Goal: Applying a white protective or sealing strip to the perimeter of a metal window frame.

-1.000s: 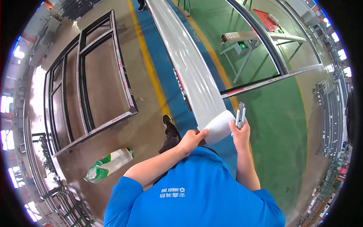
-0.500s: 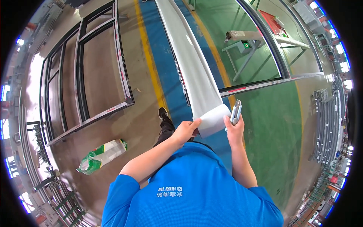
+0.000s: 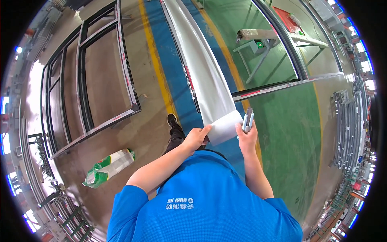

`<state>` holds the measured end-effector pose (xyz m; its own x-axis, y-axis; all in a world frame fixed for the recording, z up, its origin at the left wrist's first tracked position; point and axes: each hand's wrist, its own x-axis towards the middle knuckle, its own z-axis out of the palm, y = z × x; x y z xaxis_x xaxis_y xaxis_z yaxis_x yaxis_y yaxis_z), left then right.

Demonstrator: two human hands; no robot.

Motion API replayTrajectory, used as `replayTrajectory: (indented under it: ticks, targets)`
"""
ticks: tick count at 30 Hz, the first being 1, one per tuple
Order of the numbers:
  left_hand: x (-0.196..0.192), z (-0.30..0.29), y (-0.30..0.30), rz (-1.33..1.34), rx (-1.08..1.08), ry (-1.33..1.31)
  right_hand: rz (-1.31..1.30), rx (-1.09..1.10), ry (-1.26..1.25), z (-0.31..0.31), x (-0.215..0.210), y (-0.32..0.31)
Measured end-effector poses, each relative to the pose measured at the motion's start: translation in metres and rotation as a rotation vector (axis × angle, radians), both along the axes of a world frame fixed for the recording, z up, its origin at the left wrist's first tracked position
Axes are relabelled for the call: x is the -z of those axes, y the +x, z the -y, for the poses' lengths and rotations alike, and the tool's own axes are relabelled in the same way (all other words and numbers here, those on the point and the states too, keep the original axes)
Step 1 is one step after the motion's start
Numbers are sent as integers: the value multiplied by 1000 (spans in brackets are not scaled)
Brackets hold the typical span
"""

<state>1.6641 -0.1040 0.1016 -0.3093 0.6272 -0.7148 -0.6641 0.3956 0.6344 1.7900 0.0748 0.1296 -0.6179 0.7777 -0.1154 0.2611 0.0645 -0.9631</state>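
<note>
The roll of white film has grown thicker between the left hand and right hand, and the foot has stepped forward.

a factory workshop: metal window frames on painted floor lanes.

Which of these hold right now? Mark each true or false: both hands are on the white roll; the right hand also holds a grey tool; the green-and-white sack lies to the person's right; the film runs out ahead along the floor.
1. Both the left hand and right hand are on the white roll: true.
2. The right hand also holds a grey tool: true.
3. The green-and-white sack lies to the right: false, it lies to the left.
4. The film runs ahead: true.
</note>
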Motion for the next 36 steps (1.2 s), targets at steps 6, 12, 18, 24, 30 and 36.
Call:
replayTrajectory:
  ticks: [6,12,18,24,30,36]
  targets:
    - [-15,2,-1,-80,58,-67,36,-14,61,2,-6,8]
    - [2,-5,-1,-17,21,-35,50,40,43,-3,2,1]
    - [22,-4,2,-41,6,-58,30,12,46,-3,17,0]
    - [22,-5,2,-24,-32,-57,46,4,31,-1,21,0]
    - [24,-6,4,-52,0,-94,39,7,33,-5,28,4]
    - [31,-8,3,-5,-27,-57,67,9,37,-3,24,-1]
